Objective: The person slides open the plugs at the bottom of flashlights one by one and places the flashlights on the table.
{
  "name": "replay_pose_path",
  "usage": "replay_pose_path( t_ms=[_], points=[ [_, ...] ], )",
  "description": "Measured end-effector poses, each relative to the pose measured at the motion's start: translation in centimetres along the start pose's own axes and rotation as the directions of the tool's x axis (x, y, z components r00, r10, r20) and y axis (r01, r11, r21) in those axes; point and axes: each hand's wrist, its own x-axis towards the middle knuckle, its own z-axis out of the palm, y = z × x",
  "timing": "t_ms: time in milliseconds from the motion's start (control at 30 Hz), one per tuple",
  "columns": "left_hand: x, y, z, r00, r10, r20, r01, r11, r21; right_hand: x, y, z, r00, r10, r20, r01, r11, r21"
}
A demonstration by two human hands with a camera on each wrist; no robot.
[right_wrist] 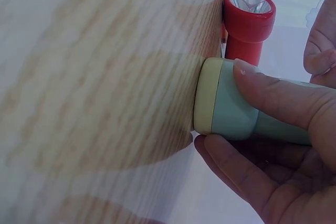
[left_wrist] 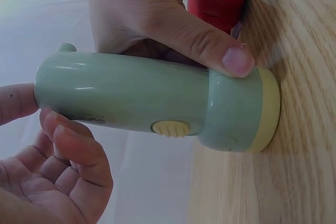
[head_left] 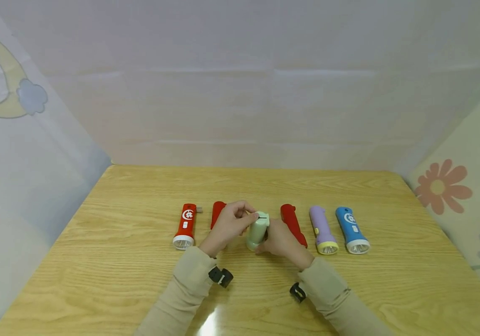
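A pale green flashlight [head_left: 258, 232] with a yellow rim stands lens-down on the wooden table between both hands. My right hand [head_left: 280, 238] grips its wide head low down, thumb on one side and fingers on the other. At the tail end, on top, my left hand [head_left: 228, 227] has its thumb and a bent finger touching the end; its other fingers curl beside the body. In the left wrist view, a ribbed yellow switch [left_wrist: 171, 128] shows on the side of the body. A small green tab [left_wrist: 67, 48] sticks out near the tail.
Left of the hands lie a red flashlight [head_left: 186, 224] with a white rim and a silver plug [head_left: 199, 209] sticking out, and a plain red one [head_left: 218, 212] partly covered. To the right are another red flashlight [head_left: 292, 223], a purple one [head_left: 321, 227] and a blue one [head_left: 351, 228].
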Motion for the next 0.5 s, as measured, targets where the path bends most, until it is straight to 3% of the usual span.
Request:
replay_pose_path(
  t_ms=[233, 500],
  points=[
    [0.07, -0.13, -0.01, 1.000, 0.017, 0.004, -0.017, 1.000, -0.021, 0.09, 0.08, 0.08, 1.000, 0.003, -0.001, -0.003, 1.000, 0.008],
    [0.00, 0.15, 0.10, 1.000, -0.004, 0.001, 0.004, 1.000, -0.014, 0.13, 0.09, 0.13, 1.000, 0.022, -0.008, -0.022, 1.000, 0.015]
  ],
)
